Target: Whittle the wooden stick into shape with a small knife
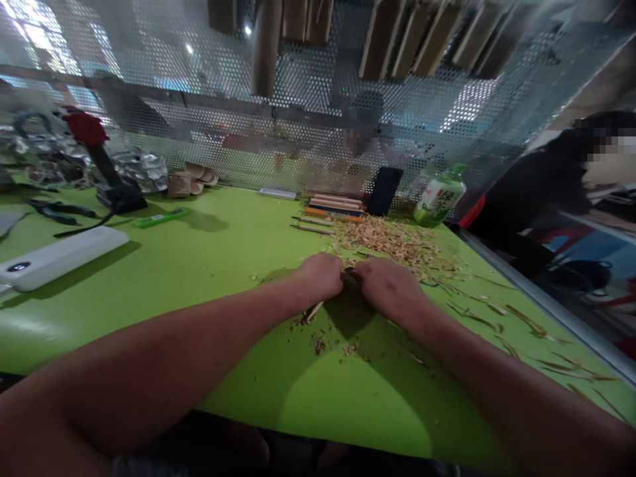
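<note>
My left hand (322, 275) is closed over the table, with a thin wooden strip (313, 311) sticking out below the fist toward me. Close beside it, my right hand (390, 283) is also closed. A small dark piece (350, 271) shows between the two hands; which hand has it, and what it is, I cannot make out. Below the hands lie small wood crumbs (320, 344). Just beyond them is a heap of pale wood shavings (392, 240), with thin sticks (313, 229) at its left.
The green table (199, 265) bears a white lamp-like bar (69, 255), pliers (59, 211), a red-black power tool (92, 142) and a green cutter (162, 217) at left. A bottle (441, 195) and dark phone (385, 191) stand behind. Another person (541, 179) is at right.
</note>
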{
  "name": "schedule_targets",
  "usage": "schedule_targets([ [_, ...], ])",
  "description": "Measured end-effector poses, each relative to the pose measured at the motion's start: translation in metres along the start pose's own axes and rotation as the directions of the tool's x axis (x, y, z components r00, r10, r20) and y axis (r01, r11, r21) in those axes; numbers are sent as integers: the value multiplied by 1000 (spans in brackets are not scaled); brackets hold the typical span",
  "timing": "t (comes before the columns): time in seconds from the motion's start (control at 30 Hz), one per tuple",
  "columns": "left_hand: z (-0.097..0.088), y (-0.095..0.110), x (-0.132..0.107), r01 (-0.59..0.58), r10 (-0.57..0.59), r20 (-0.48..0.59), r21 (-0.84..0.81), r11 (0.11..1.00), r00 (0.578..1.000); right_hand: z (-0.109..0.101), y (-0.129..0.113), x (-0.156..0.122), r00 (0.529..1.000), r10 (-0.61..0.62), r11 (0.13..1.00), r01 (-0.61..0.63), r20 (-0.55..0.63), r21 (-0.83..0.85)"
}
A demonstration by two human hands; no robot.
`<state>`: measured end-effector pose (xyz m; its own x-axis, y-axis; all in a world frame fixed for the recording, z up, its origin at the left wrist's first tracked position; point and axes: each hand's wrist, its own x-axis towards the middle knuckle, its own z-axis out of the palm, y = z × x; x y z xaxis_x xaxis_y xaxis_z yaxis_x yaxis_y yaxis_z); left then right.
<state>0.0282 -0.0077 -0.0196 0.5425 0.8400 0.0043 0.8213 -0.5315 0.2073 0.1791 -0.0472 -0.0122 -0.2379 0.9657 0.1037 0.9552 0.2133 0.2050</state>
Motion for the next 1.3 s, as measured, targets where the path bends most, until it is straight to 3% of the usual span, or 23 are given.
schedule_targets([
  [0.27, 4, -2, 2, 2, -2, -14, -1, 1000, 1000, 6, 15, 17, 983, -60, 976, 21, 175, 216],
  [0.57, 5, -2, 3, -7, 7, -26, -14, 1000, 1000, 4, 21, 20, 966, -121, 923, 26, 227, 383],
  [0.8, 6, -2, 5, -15, 14, -30, -23, 1000, 999, 9, 19, 18, 987, -62, 977, 29, 149, 213],
  [1.1, 2, -1, 3, -4, 4, -13, -19, 1000, 1000, 2, 2, 2, 997, 65, 998, -67, 49, 22],
  [1.3, -1, 1, 1, 3, -3, -6, -12, 1000, 1000, 2, -5, -5, 999, 11, 999, -12, -37, -33],
])
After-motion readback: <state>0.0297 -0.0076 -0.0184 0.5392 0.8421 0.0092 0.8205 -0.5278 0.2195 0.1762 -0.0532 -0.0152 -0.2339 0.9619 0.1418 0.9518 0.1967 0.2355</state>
